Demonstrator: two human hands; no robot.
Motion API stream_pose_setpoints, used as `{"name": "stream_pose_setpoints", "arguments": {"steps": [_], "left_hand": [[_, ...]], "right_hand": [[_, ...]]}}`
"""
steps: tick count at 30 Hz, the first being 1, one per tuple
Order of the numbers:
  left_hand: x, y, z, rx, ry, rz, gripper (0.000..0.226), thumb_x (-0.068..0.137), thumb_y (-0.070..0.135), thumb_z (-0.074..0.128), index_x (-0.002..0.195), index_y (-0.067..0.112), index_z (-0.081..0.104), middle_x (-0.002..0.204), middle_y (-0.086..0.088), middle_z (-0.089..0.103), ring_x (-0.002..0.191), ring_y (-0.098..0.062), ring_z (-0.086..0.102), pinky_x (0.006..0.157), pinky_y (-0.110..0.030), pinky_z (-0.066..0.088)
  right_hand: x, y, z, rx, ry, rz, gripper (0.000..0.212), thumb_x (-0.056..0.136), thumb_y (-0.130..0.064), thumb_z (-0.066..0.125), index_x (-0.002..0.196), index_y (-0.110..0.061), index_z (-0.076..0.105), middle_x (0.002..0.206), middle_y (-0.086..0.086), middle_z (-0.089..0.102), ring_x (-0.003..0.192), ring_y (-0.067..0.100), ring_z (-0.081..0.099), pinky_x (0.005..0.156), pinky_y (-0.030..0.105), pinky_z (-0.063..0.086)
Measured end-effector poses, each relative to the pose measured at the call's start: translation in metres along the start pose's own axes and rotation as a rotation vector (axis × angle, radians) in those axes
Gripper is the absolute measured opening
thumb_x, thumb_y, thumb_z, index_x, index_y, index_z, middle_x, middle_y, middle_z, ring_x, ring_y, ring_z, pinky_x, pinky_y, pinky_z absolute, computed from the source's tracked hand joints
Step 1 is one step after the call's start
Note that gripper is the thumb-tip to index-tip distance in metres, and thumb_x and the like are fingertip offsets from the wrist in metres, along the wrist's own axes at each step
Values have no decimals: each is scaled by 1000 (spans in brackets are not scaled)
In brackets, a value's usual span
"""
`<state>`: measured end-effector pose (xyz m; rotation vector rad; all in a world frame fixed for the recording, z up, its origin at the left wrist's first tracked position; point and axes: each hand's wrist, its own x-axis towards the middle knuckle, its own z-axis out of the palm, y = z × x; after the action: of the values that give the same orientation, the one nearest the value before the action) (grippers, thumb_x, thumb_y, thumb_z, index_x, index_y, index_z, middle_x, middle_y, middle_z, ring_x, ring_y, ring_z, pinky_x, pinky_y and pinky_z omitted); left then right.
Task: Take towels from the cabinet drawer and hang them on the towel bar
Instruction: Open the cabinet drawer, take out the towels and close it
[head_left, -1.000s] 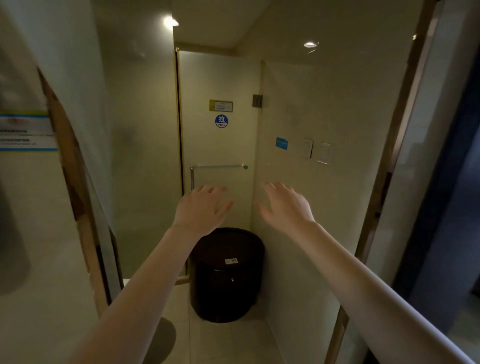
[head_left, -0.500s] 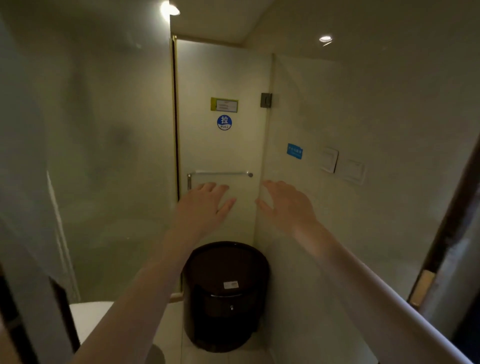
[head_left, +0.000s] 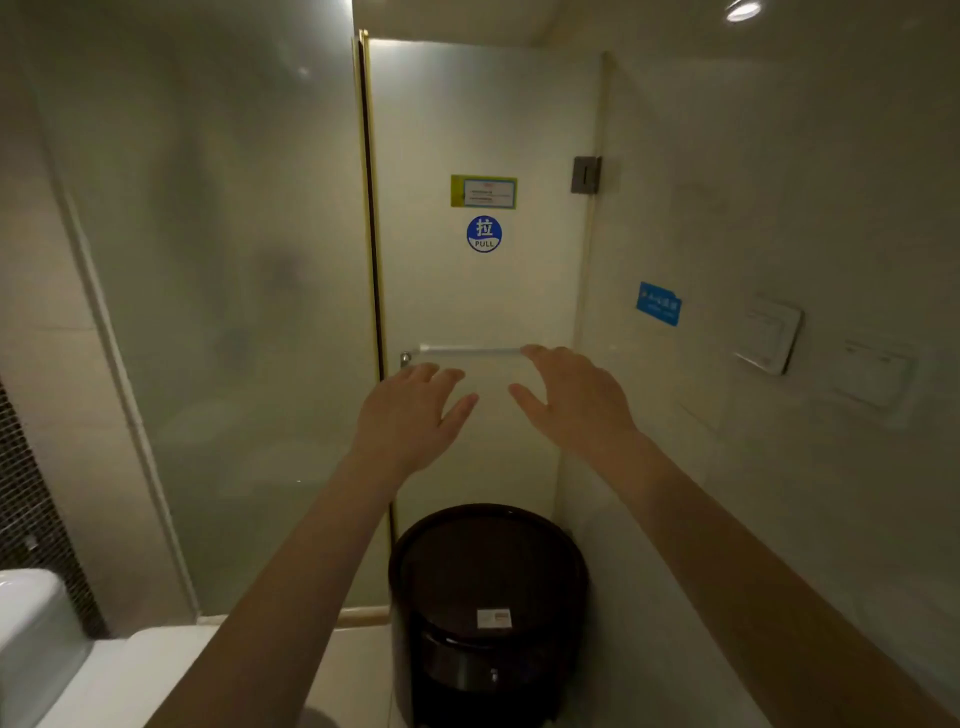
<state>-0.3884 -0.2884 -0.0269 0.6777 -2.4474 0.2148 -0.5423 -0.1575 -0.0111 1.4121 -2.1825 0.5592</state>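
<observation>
Head view: the left hand (head_left: 410, 418) and right hand (head_left: 576, 408) reach forward, fingers spread and released, grasping nothing. The towel bar (head_left: 470, 351) sits on the frosted door (head_left: 483, 301) just above them. The right fingertips overlap its end, contact unclear. A dark bin (head_left: 488, 587) stands below.

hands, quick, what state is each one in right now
Left hand: open, holding nothing.
Right hand: open, holding nothing; whether it touches the towel bar cannot be told.
</observation>
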Motion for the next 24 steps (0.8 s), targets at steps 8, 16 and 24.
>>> {"name": "stream_pose_setpoints", "arguments": {"steps": [8,16,24], "left_hand": [[52,-22,58,28,-12,-88,50,95,51,29,134,26,49,132,1,55,121,-19,49,91,-36,45],[78,-53,132,-33,-49,-98,49,95,50,32,133,24,50,133,-1,55,123,-21,50,92,-38,45],[87,-86,246,-84,-108,-25,51,94,50,30,130,22,53,128,-2,58,120,-22,52,90,-37,46]], "right_hand": [[64,36,66,58,-42,-39,55,95,-50,43,143,-23,37,137,6,51,122,25,50,95,39,45],[85,55,149,129,-119,33,55,96,-51,41,144,-26,35,137,3,50,122,23,50,96,39,43],[79,83,255,98,-188,181,56,95,-52,42,144,-27,36,137,2,51,121,22,50,94,38,45]]}}
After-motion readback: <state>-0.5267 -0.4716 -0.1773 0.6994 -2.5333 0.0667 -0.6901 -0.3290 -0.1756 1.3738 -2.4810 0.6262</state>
